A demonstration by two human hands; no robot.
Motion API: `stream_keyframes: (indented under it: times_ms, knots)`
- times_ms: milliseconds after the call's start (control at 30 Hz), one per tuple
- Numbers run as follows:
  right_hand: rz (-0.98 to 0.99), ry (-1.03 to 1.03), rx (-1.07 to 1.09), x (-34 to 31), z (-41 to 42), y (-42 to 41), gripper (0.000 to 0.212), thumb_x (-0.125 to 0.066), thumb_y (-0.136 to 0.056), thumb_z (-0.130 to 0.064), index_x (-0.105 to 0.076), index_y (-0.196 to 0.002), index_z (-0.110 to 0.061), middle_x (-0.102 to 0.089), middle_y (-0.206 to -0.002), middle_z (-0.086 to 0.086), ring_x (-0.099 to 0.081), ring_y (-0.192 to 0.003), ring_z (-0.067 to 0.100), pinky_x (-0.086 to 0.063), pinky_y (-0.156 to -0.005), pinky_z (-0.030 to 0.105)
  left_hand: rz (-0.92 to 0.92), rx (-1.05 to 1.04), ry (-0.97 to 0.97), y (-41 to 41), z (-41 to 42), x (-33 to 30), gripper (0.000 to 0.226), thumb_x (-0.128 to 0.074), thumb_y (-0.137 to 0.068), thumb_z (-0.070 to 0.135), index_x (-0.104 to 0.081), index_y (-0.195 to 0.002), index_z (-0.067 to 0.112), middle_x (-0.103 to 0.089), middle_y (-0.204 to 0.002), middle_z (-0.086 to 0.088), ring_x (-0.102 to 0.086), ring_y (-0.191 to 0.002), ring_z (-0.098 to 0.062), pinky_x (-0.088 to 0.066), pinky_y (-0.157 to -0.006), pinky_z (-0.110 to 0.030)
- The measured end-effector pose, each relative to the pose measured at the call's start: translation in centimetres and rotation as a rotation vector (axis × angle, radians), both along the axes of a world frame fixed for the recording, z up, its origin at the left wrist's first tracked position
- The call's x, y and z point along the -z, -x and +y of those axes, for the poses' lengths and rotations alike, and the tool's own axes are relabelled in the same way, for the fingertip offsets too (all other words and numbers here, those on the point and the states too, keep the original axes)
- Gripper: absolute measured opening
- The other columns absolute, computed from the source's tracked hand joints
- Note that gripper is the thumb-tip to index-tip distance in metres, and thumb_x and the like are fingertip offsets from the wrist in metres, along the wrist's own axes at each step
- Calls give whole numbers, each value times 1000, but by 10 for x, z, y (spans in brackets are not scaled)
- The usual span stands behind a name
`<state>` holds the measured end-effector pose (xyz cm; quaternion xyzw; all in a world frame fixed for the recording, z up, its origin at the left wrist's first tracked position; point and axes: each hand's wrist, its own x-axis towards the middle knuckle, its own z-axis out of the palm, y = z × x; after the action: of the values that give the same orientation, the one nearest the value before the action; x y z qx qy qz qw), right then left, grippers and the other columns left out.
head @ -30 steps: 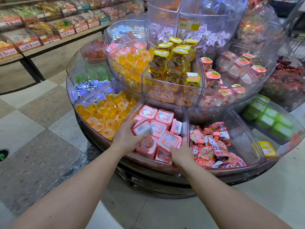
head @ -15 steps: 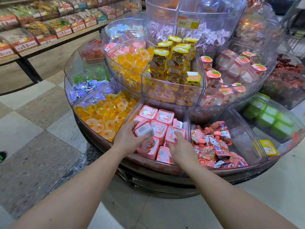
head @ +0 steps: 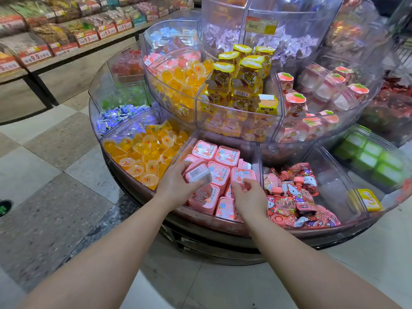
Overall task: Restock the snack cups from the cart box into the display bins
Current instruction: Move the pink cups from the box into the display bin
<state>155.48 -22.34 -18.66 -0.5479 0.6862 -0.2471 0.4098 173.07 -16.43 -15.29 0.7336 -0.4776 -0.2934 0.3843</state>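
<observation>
Both hands reach into the front wedge bin (head: 256, 152) of a round clear display, which holds several pink square snack cups (head: 227, 156) with a cartoon rabbit on the lids. My left hand (head: 176, 186) grips one pink cup (head: 197, 173) turned on its side, barcode facing up, above the bin's left part. My right hand (head: 249, 197) pinches the near edge of another pink cup (head: 242, 175) that lies lid-up on the pile at the bin's right side. The cart box is not in view.
Orange jelly cups (head: 145, 152) fill the bin to the left, pink pouches (head: 296, 192) the bin to the right. The upper tier holds yellow pudding cups (head: 240, 81) and peach-lidded cups (head: 294, 101). Price-tagged shelves (head: 66, 41) run along the far left. Tiled floor surrounds the stand.
My right hand has moved its cup farther back and to the right on the pile. My left hand keeps its sideways cup in nearly the same spot.
</observation>
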Motion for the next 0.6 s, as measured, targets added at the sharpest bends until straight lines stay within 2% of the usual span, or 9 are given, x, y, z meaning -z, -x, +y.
stream_keyframes:
  times_ms: [100, 167, 233, 333, 433, 467, 533, 600]
  knots:
    - [-11, 31, 48, 0, -1, -4, 26, -60, -88, -45, -56, -95, -21, -64, -94, -4, -63, -88, 23, -51, -79, 36, 3, 1, 1, -1, 1, -1, 32, -77, -72, 48, -52, -91, 40, -61, -88, 20, -62, -83, 1, -55, -71, -27]
    - [1, 55, 56, -1, -1, -6, 21, -58, -90, -38, -51, -86, -19, -59, -87, -1, -58, -81, 21, -42, -64, 30, -13, -6, -4, -2, 2, 0, 38, -76, -73, 47, -51, -99, 37, -58, -89, 23, -60, -85, 1, -53, -71, -25]
    - [11, 90, 41, -2, -2, -6, 18, -56, -91, -29, -46, -79, -20, -56, -87, 2, -52, -75, 18, -34, -56, 27, -16, -15, -3, -4, 3, 1, 40, -76, -72, 49, -50, -100, 39, -56, -91, 23, -59, -86, 0, -53, -72, -26]
    - [14, 105, 5, -2, -3, 0, 18, -53, -90, -20, -43, -75, -22, -55, -95, 8, -52, -76, 19, -34, -56, 27, -6, -15, -4, -7, 4, 5, 40, -76, -71, 50, -49, -100, 40, -59, -97, 18, -61, -92, -4, -54, -75, -29]
    - [72, 51, -84, -4, -3, 10, 12, -46, -92, -11, -50, -92, -23, -54, -113, 9, -52, -79, 20, -33, -53, 25, 1, -13, -15, -9, 3, 8, 44, -77, -72, 47, -49, -105, 38, -62, -104, 12, -62, -95, -8, -56, -79, -34]
    - [114, 34, -118, -5, -2, 13, 22, -44, -92, -7, -51, -105, -24, -52, -119, 9, -52, -79, 20, -33, -51, 24, 5, -16, -13, -10, 3, 9, 44, -77, -71, 48, -49, -105, 38, -62, -105, 11, -63, -95, -9, -57, -79, -37]
    - [189, 40, -163, -3, 0, 17, 43, -42, -92, -4, -45, -128, -27, -53, -124, 9, -56, -85, 22, -45, -55, 27, 2, -19, -10, -9, 3, 10, 45, -77, -70, 51, -50, -103, 39, -63, -105, 10, -62, -94, -9, -57, -80, -40]
    - [256, 89, -190, 0, 3, 17, 42, -45, -93, -11, -43, -130, -31, -56, -121, 6, -60, -92, 23, -57, -69, 38, -9, -20, -7, -8, 2, 10, 43, -77, -69, 52, -50, -101, 40, -62, -102, 12, -62, -93, -9, -56, -80, -40]
